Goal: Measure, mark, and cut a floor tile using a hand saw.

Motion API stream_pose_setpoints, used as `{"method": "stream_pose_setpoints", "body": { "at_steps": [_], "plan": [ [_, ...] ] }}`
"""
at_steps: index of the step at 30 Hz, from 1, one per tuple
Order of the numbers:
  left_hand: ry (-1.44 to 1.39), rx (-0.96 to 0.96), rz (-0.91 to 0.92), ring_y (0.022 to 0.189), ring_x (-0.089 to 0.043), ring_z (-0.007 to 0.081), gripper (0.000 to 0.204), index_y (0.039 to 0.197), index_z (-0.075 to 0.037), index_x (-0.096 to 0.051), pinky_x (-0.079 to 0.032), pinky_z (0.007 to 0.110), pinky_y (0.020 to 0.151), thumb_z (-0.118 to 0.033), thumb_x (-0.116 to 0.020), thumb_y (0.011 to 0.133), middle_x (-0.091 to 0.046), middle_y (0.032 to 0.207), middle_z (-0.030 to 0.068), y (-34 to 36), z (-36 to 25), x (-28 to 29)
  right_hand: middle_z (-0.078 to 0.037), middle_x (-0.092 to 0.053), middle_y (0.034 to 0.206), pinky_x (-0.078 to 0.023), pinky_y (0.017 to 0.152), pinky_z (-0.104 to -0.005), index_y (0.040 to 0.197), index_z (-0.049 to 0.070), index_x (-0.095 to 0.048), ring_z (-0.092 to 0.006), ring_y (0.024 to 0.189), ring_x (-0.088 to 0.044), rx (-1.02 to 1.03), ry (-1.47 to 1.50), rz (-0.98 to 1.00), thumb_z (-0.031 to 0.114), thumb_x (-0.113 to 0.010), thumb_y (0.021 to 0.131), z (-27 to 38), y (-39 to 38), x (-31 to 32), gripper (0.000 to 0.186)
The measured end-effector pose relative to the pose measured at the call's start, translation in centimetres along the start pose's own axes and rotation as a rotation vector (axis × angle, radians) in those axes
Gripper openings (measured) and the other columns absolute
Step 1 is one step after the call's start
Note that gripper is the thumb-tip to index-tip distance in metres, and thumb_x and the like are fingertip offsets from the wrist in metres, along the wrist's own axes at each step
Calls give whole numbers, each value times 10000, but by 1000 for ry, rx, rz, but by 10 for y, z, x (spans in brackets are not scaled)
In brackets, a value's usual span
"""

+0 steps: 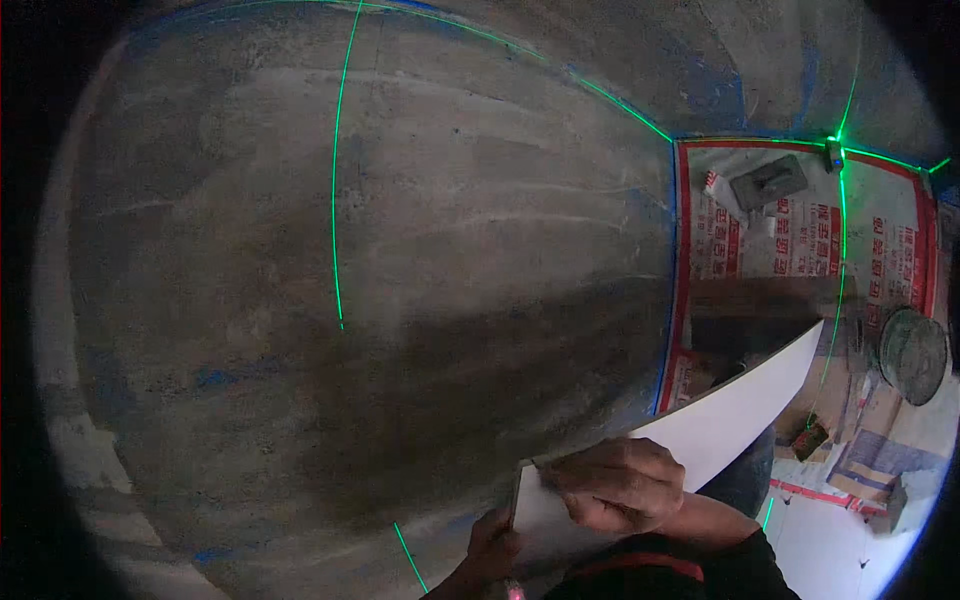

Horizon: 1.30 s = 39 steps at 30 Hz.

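A long white tile or panel [740,400] with a thin edge slants up to the right in front of my body. My left hand [492,542] is closed round its lower left edge, the fingers partly hidden behind it. Across the panel's white face, close to its near left corner, lies my right hand [622,486], its fingers curled together and slightly blurred. Whether those fingers pinch anything small is hidden. The lower part of the panel disappears behind my right arm and dark sleeve.
A rough grey wall [480,250] with green laser lines fills the left and middle. On the right, red-and-white printed sheeting [800,240] bears a trowel [768,182], a laser level [836,155], a round bucket [912,352] and cardboard [868,465]. A small reddish block [808,440] lies nearby.
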State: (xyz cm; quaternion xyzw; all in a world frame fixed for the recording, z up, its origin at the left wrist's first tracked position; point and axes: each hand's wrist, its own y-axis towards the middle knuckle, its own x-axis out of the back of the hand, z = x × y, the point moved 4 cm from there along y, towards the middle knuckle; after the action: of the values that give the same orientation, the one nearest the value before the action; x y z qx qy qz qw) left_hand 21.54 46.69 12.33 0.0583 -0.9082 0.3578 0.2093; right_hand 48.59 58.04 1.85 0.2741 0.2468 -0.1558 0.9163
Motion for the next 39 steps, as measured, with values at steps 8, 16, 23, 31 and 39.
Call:
{"method": "stream_pose_setpoints", "body": {
  "at_steps": [8, 16, 23, 31, 39],
  "plan": [
    [-19, -190, 212, 1347, -654, 259, 598, 1646, 22, -529, -514, 465, 1171, -301, -632, 1153, -686, 1517, 131, 18, -6, -14, -121, -853, 1091, -697, 786, -366, 1131, 45, -885, -227, 942, -843, -21, -18, -12, 87, -904, 875, 1, -3, 2, 260],
    [87, -178, 205, 1368, -645, 254, 606, 1637, 25, -542, -505, 464, 1182, -329, -634, 1154, -680, 1530, 132, 13, 22, 4, -106, -853, 1115, -698, 795, -376, 1173, 45, -872, -237, 960, -836, -16, -1, 28, 88, -918, 871, 4, 5, 6, 308],
    [180, -168, 196, 1386, -636, 249, 615, 1629, 28, -554, -497, 464, 1192, -354, -636, 1155, -675, 1542, 132, 12, 43, 28, -125, -850, 1111, -700, 797, -377, 1176, 28, -866, -247, 926, -841, 13, -31, 37, 86, -933, 860, 3, 6, 6, 328],
    [283, -155, 167, 1406, -626, 244, 627, 1621, 31, -567, -487, 464, 1203, -383, -638, 1156, -670, 1556, 132, 11, 66, 50, -138, -844, 1116, -696, 797, -377, 1162, 26, -859, -256, 964, -843, -4, 8, 47, 57, -922, 884, -2, 7, 0, 287],
    [159, -217, 118, 1391, -652, 250, 764, 1613, 7, -598, -501, 462, 1182, -571, -671, 1119, -703, 1517, 133, 13, -30, -17, -185, -849, 1103, -688, 800, -395, 1153, -14, -840, -282, 945, -851, -44, 147, 40, 62, -907, 909, -16, -7, 6, 264]
  ]
}}
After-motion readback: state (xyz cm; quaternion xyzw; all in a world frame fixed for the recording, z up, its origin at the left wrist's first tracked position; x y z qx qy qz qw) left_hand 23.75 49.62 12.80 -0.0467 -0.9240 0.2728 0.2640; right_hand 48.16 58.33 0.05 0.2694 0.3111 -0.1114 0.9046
